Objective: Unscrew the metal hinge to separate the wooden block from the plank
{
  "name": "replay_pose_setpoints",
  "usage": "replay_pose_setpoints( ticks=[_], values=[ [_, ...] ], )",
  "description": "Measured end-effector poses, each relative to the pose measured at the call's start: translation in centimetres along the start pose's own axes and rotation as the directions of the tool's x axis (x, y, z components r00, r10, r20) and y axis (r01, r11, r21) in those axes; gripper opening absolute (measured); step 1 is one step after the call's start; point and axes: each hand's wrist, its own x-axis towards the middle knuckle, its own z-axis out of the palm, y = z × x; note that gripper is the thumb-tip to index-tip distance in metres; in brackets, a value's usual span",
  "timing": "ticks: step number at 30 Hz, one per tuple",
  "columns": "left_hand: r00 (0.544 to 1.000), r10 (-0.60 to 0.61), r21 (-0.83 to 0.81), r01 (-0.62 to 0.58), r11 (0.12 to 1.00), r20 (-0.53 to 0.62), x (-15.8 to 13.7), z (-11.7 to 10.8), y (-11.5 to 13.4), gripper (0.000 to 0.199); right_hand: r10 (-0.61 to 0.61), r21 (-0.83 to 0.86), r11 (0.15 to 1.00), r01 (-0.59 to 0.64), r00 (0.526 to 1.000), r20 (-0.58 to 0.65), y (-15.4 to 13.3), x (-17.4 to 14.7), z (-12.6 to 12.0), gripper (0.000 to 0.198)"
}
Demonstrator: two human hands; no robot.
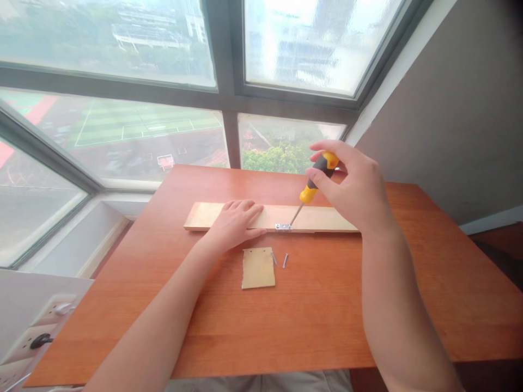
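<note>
A long pale wooden board lies across the table. My left hand rests flat on its left part, fingers stretched out and thumb along the near edge. My right hand grips a screwdriver with a yellow and black handle, tilted to the right. Its tip meets a small metal plate at the board's near edge; whether a screw sits under the tip is too small to tell. In front of the board lie a piece of brown cardboard and two screws, one touching the cardboard's right edge.
The reddish-brown wooden table carries all of this. Windows with grey frames stand behind and to the left, and a grey wall rises on the right. Power sockets with plugs are at the lower left, beside the table's edge.
</note>
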Motion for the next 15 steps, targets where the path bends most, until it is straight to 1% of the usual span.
replay_pose_setpoints(
  ticks=[2,4,5,6,9,11,12,13,15],
  values=[
    [1.0,-0.002,-0.003,0.002,1.0,0.003,0.0,0.01,0.0,0.052,0.018,0.18,0.983,-0.03,0.998,0.068,0.05,-0.11,-0.08,0.042],
    [1.0,-0.005,-0.005,0.005,1.0,0.004,0.0,0.02,-0.02,0.053,0.021,0.279,0.959,-0.05,0.994,0.106,0.07,-0.18,-0.06,0.044],
    [1.0,-0.007,-0.007,0.007,1.0,0.004,0.0,0.01,-0.03,0.053,0.019,0.276,0.96,-0.048,0.994,0.109,0.09,-0.16,-0.01,0.041],
    [1.0,-0.008,-0.008,0.008,1.0,0.005,0.0,0.0,-0.03,0.053,0.016,0.237,0.971,-0.041,0.995,0.103,0.13,-0.12,0.06,0.037],
    [1.0,-0.004,0.0,0.004,1.0,0.008,0.01,-0.08,0.0,0.053,0.014,0.017,1.0,-0.014,0.999,0.029,0.34,0.11,0.29,0.022],
    [1.0,0.0,0.011,0.0,1.0,0.012,0.01,-0.13,0.05,0.053,0.001,-0.076,0.997,-0.004,0.999,-0.038,0.54,0.22,0.42,0.021],
    [1.0,0.001,0.015,-0.001,1.0,0.014,0.01,-0.14,0.07,0.053,0.0,-0.068,0.998,-0.004,0.998,-0.057,0.65,0.24,0.49,0.024],
    [1.0,0.001,0.017,-0.002,1.0,0.015,0.0,-0.14,0.07,0.053,0.007,-0.021,1.0,-0.009,0.998,-0.06,0.76,0.24,0.56,0.029],
    [1.0,0.002,0.022,-0.002,1.0,0.012,-0.02,-0.1,0.06,0.053,0.04,0.157,0.987,-0.037,0.999,-0.017,0.96,0.18,0.74,0.04]
  ],
)
